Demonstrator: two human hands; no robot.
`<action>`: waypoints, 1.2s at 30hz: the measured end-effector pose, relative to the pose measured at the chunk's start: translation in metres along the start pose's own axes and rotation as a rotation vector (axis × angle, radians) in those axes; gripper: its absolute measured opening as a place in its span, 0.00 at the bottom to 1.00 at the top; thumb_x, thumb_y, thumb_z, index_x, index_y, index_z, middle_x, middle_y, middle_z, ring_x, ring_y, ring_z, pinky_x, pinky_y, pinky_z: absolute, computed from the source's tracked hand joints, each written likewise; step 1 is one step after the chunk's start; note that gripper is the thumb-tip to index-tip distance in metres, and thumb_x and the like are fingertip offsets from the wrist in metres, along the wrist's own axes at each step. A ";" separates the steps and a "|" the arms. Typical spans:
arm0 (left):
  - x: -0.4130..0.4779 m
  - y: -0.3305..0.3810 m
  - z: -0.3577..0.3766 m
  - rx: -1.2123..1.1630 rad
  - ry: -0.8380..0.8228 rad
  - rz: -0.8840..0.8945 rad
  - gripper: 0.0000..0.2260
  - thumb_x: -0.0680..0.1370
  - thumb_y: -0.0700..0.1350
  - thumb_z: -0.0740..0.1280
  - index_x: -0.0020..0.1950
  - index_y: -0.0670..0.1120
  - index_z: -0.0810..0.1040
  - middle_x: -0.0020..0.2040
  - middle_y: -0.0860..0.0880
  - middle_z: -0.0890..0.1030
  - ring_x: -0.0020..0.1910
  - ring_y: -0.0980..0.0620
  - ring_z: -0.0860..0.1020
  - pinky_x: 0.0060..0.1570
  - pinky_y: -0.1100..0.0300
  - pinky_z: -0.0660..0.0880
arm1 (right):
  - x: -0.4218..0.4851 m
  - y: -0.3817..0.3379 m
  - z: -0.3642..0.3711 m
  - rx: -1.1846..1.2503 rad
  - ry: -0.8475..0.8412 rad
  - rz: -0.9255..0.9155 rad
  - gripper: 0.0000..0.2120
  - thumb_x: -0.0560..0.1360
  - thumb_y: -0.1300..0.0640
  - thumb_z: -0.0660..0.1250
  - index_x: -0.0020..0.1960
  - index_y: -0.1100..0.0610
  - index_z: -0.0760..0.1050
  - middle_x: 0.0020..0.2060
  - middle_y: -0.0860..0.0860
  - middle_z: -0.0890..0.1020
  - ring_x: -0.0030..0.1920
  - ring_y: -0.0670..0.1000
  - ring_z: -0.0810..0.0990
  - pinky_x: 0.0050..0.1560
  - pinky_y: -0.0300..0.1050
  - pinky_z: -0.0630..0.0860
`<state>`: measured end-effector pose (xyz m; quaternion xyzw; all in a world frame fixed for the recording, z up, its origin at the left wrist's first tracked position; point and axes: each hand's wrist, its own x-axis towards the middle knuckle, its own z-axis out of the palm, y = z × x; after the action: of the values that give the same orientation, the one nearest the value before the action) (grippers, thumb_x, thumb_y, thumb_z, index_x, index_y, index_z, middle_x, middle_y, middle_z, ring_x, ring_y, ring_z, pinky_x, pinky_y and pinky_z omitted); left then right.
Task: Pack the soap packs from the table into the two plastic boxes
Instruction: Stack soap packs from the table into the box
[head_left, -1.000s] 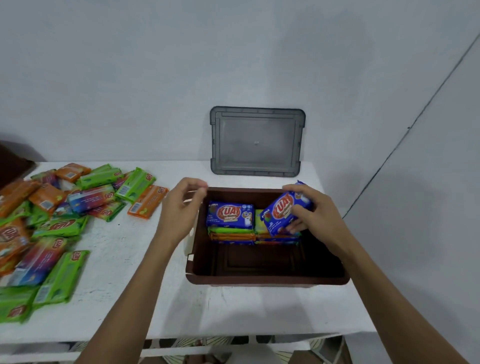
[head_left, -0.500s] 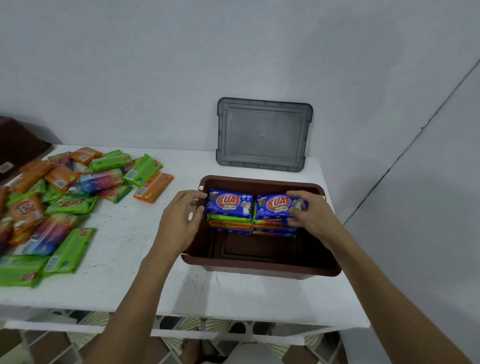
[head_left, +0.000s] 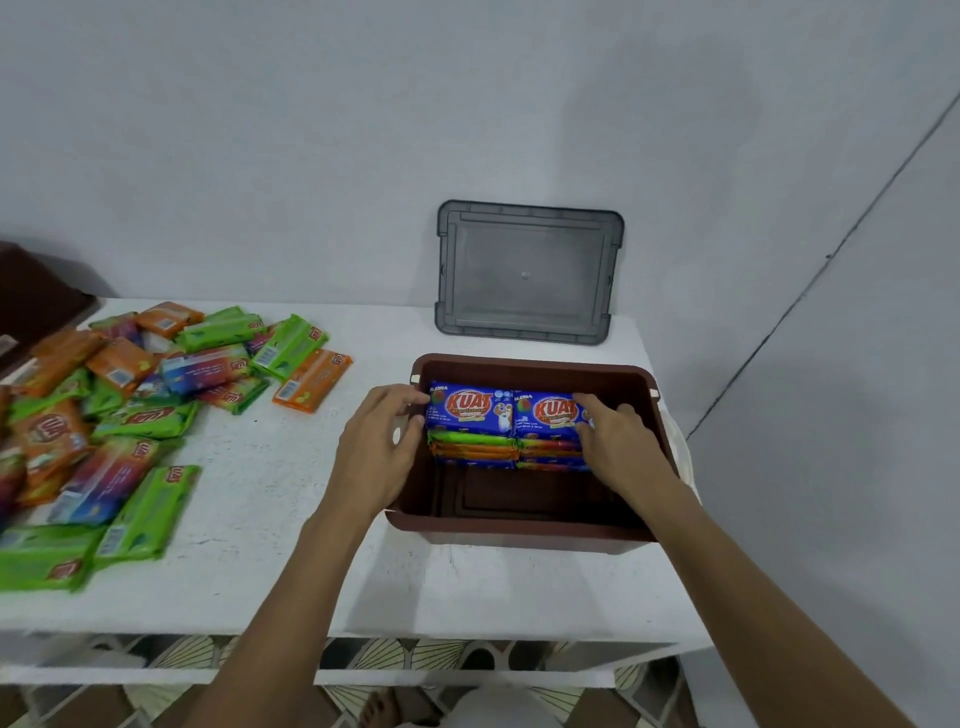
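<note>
Soap packs (head_left: 475, 451): two short stacks are set side by side against the far wall of the brown box (head_left: 519, 531), each topped by a blue pack: the left blue pack (head_left: 470, 411) and the right blue pack (head_left: 548, 414).
Loose pile (head_left: 130, 415): many green, orange and multicoloured packs are left scattered on the table (head_left: 270, 519), well apart from the box.
Left hand (head_left: 378, 457): it is laid over the box's left wall, with fairly straight fingers touching the left edge of the left stack; nothing is clasped.
Right hand (head_left: 623, 441): it is rested on the right blue pack, with fingers flat over its top and pressing; no closed hold is seen.
Step in hand: the stacks are judged to be squared up and pushed together.
Done: only a small share is packed, and the near half of the box floor is bare.
Remaining: the bulk of the pile is still to be packed. A dark object (head_left: 31, 306) at the far left may be the second box, but that cannot be told.
Grey lid (head_left: 530, 273): it is leaned against the wall behind the box.
</note>
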<state>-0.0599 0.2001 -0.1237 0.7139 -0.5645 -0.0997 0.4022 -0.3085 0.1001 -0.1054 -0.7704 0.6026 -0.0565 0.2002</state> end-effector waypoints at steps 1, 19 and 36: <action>0.000 -0.001 0.000 -0.004 -0.006 -0.001 0.09 0.80 0.42 0.65 0.59 0.47 0.77 0.61 0.51 0.76 0.53 0.60 0.74 0.42 0.76 0.66 | -0.002 -0.003 0.001 -0.033 0.015 0.013 0.25 0.81 0.50 0.61 0.76 0.51 0.58 0.67 0.60 0.67 0.64 0.58 0.73 0.60 0.54 0.78; 0.002 -0.157 -0.125 0.311 -0.012 -0.165 0.12 0.77 0.46 0.67 0.60 0.50 0.77 0.60 0.49 0.78 0.59 0.46 0.75 0.54 0.52 0.72 | 0.047 -0.231 0.057 -0.036 0.055 -0.536 0.22 0.80 0.52 0.60 0.74 0.48 0.64 0.67 0.59 0.68 0.65 0.60 0.69 0.61 0.53 0.71; -0.008 -0.235 -0.195 0.594 -0.098 -0.488 0.22 0.74 0.60 0.69 0.64 0.53 0.72 0.57 0.41 0.77 0.57 0.39 0.76 0.48 0.47 0.76 | 0.113 -0.324 0.173 -0.462 -0.312 -0.490 0.18 0.78 0.50 0.64 0.67 0.51 0.67 0.67 0.71 0.61 0.68 0.72 0.61 0.67 0.62 0.61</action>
<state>0.2247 0.3066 -0.1595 0.9070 -0.4008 -0.0588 0.1151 0.0721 0.0970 -0.1588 -0.9161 0.3594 0.1527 0.0911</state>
